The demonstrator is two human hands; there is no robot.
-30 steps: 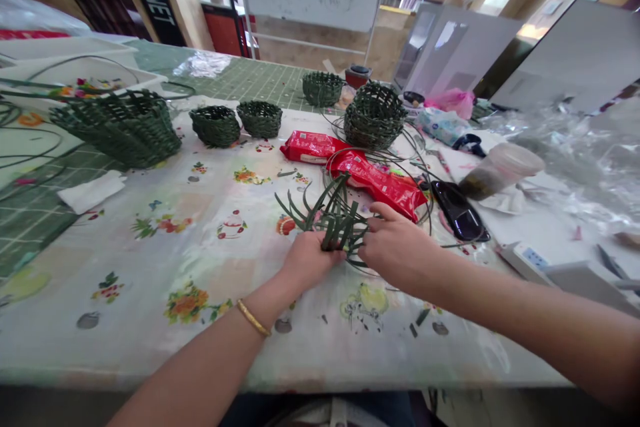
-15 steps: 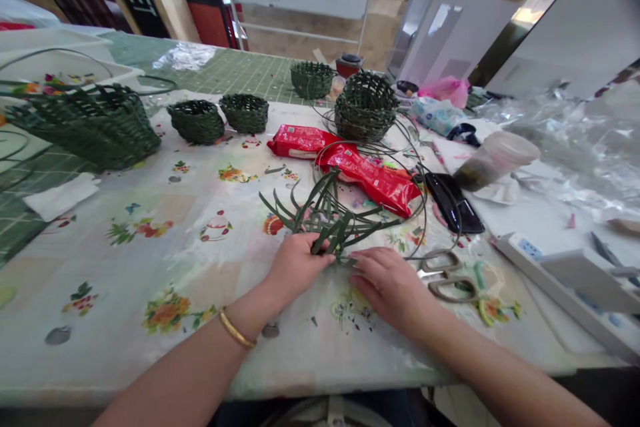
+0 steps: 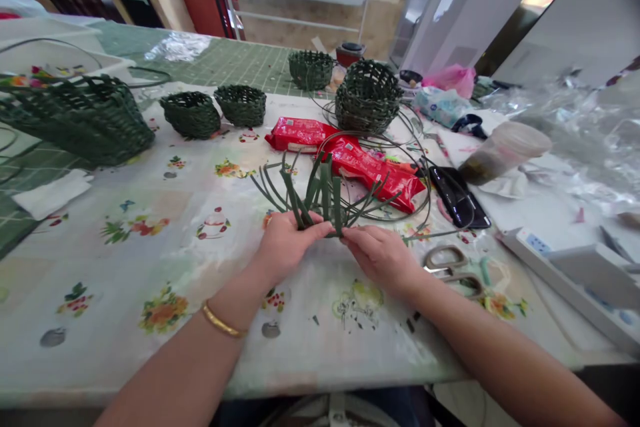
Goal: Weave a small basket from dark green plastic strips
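A small piece of green strip weaving [image 3: 320,199] stands on the floral tablecloth [image 3: 150,267], its loose strips fanning upward and outward. My left hand [image 3: 290,247] grips its near left side, and my right hand [image 3: 380,257] pinches its near right side, fingertips almost meeting. The woven base is mostly hidden behind my fingers. Just beyond the strips lie two red snack packets [image 3: 373,177], looped by thin green cane [image 3: 425,197]. A pair of scissors [image 3: 450,272] lies to the right of my right hand.
Several finished green woven baskets [image 3: 190,115] stand along the far side of the table. A black glossy case [image 3: 456,197], a plastic cup [image 3: 503,152] and a white power strip [image 3: 550,267] sit to the right. Crumpled clear plastic [image 3: 575,127] lies beyond them.
The weaving has turned more upright, with its strips now standing up. My hands have come closer together around it. The whole view has shifted slightly.
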